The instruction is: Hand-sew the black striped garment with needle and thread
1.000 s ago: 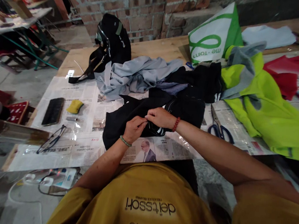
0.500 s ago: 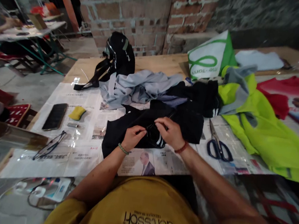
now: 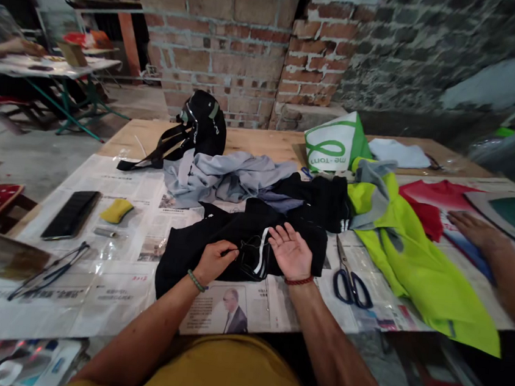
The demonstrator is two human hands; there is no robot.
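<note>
A black garment (image 3: 188, 235) with white stripes near its middle lies spread on the newspaper in front of me. Over its front part, my left hand (image 3: 216, 262) is closed in a pinch of thumb and forefinger. Whatever is between those fingertips is too small to make out. A fine pale thread (image 3: 248, 242) seems to run over the cloth just right of them. My right hand (image 3: 291, 253) is open, palm up and fingers stretched, at the right side of the white stripes, and holds nothing. Blue-handled scissors (image 3: 350, 282) lie to its right.
Newspaper (image 3: 108, 300) covers much of the table. On the left lie a phone (image 3: 71, 215), a yellow sponge (image 3: 116, 210) and glasses (image 3: 53, 270). Behind are grey cloth (image 3: 235, 178), a black bag (image 3: 204, 123) and a neon garment (image 3: 420, 265). Another person's hand (image 3: 474, 231) rests at right.
My right hand has let go of its pinch at the black garment and turned palm up with fingers spread. My left hand still pinches. The view has tilted up and shifted right.
</note>
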